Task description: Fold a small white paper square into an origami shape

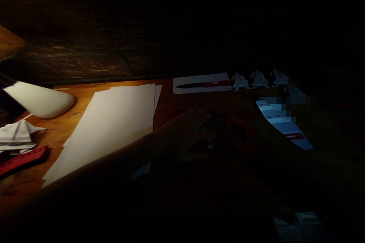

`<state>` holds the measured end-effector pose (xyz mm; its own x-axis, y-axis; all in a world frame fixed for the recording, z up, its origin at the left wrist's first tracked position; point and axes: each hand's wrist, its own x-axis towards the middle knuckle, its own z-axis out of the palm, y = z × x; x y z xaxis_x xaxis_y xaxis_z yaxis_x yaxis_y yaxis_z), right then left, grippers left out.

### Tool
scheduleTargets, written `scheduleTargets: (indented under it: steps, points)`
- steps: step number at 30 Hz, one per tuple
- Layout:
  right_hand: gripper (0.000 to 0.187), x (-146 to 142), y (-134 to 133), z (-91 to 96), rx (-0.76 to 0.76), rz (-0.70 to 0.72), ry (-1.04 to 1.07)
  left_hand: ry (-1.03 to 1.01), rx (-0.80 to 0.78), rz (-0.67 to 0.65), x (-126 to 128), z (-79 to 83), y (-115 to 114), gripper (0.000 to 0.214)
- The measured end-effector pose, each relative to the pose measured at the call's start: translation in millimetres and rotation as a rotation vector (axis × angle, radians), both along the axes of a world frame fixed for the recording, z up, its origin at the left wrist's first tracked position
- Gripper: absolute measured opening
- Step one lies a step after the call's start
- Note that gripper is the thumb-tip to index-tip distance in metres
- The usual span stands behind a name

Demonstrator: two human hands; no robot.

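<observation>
Deep shadow covers both hands at the middle of the table. My left hand (196, 133) reaches in from the lower left, its fingers bent around a small pale piece of paper (211, 144), of which only a sliver shows. Close beside it on the right is my right hand (238, 129), a dim reddish shape; its fingers are too dark to make out. Under my left forearm a bit of white paper (142, 171) shows. A stack of white sheets (119, 121) lies just left of my hands, partly behind the forearm.
At the back, a knife (203, 84) with a red handle lies on paper, beside several folded paper shapes (258, 78). A lit phone (285, 123) lies right. On the left are a white lamp (45, 100), a folded paper piece (18, 135) and a red ruler-like strip (24, 160).
</observation>
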<state>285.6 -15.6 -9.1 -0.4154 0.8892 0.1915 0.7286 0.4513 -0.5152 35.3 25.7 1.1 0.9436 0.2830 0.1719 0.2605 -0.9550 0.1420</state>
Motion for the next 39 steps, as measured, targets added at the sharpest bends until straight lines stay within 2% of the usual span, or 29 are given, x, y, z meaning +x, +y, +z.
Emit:
scheduleTargets:
  steps: [9,13,21,32,39]
  points:
    - [0.009,-3,-3,2.9,0.007,0.031,-0.059,-0.019,-0.072,-0.009,1,-1.5,6,0.046]
    - [0.008,-3,-2,2.5,0.016,0.027,-0.075,-0.015,-0.052,-0.009,2,0.0,6,0.045]
    - [0.005,-7,-3,16.8,-0.022,0.094,-0.195,0.006,-0.037,-0.003,4,4.3,6,0.044]
    - [0.004,-3,0,6.4,-0.005,0.075,-0.119,0.019,-0.017,-0.004,0,4.9,4,0.042]
    - [0.005,-4,-2,15.5,-0.031,0.097,-0.198,0.022,0.008,-0.021,2,5.4,6,0.046]
